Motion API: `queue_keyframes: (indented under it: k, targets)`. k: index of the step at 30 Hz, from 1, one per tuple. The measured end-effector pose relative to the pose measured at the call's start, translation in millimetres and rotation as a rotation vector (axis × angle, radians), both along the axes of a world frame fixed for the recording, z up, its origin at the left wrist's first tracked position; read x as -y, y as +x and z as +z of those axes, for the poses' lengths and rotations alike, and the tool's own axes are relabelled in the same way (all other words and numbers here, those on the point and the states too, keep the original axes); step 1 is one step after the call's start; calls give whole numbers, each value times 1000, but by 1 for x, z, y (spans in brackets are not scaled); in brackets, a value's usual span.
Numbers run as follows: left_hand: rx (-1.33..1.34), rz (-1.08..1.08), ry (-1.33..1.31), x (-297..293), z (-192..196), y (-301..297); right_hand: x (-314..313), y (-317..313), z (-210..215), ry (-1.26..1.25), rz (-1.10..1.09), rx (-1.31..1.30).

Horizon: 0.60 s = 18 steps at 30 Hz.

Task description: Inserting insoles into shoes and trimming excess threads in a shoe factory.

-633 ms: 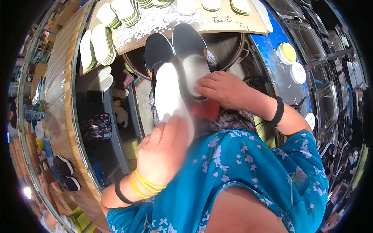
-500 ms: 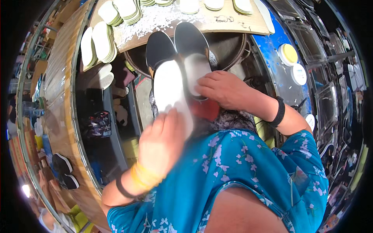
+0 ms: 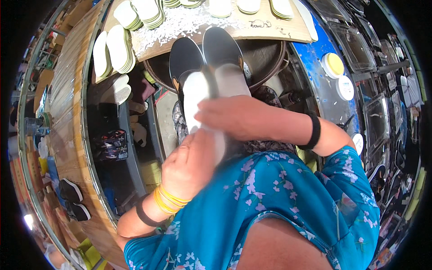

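Two dark slip-on shoes lie side by side in front of me, toes pointing away: the left shoe (image 3: 185,56) and the right shoe (image 3: 220,45), each with a white lining showing at its opening. My left hand (image 3: 191,164), with yellow bangles at the wrist, grips the heel end of the left shoe. My right hand (image 3: 234,117), a black band on its wrist, reaches across and presses on both shoes near their openings. The heels are hidden under my hands.
A board (image 3: 252,27) at the top carries stacks of pale insoles (image 3: 148,11) and scattered white grains. More insoles (image 3: 114,49) lean at the left. A dark round pan (image 3: 265,58) lies under the shoes. Round yellow and white lids (image 3: 334,65) rest on a blue surface at right.
My right hand has slid left across the two shoes, from the right shoe onto both. The left hand has shifted slightly on the left shoe's heel.
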<state>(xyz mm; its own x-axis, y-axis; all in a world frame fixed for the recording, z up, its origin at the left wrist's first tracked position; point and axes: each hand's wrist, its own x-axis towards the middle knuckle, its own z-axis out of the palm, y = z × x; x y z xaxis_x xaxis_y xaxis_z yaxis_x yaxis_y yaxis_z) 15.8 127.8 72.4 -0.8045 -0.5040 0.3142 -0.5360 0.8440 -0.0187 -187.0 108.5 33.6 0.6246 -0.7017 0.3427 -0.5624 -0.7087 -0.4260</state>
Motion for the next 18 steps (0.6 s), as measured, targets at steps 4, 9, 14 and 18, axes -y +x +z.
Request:
queue_keyframes:
  k: [4,9,14,18]
  targets:
    - [98,69,62,17,-21,-6,31,18,-18,141,-17,-326]
    - [136,115,-100,83,-53,-12,27,3,-22,-169,-251,-203]
    - [389,47,88,112,-50,-24,9,-39,-7,237,-230,-76]
    - [808,-82,276,126,-45,-57,22,-33,0,162,-327,-192]
